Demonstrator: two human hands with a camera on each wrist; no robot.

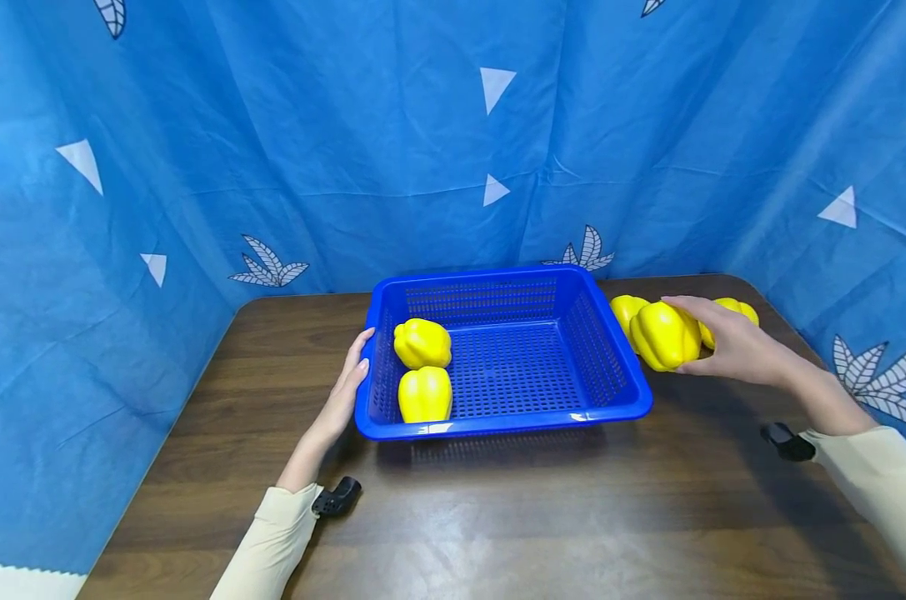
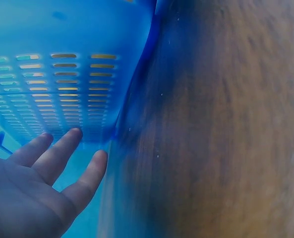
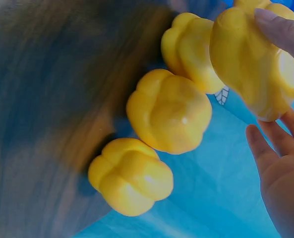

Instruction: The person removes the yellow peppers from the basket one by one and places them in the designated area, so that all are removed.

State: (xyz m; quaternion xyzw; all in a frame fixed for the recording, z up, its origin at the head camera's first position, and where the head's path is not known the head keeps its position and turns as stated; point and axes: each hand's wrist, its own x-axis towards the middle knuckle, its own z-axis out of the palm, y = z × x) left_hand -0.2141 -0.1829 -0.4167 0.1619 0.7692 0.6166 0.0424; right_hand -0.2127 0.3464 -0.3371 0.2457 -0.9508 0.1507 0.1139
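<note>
My right hand [image 1: 738,343] grips a yellow bell pepper [image 1: 664,336] just off the right side of a blue plastic basket [image 1: 498,427]. In the right wrist view the thumb lies on the held pepper, with fingers on its other side. Three more yellow peppers [image 3: 169,111] sit in a row on the table behind that hand, partly hidden in the head view. Two yellow peppers, one upper [image 1: 422,342] and one lower [image 1: 425,394], lie at the basket's left end. My left hand [image 1: 340,402] touches the basket's left rim, its fingers extended along the slotted wall in the left wrist view.
The basket stands on a dark brown wooden table [image 1: 498,517], near its back edge. A blue curtain [image 1: 332,150] with white triangles and leaf prints hangs behind and at both sides. Each wrist wears a black strap-mounted device [image 1: 337,497].
</note>
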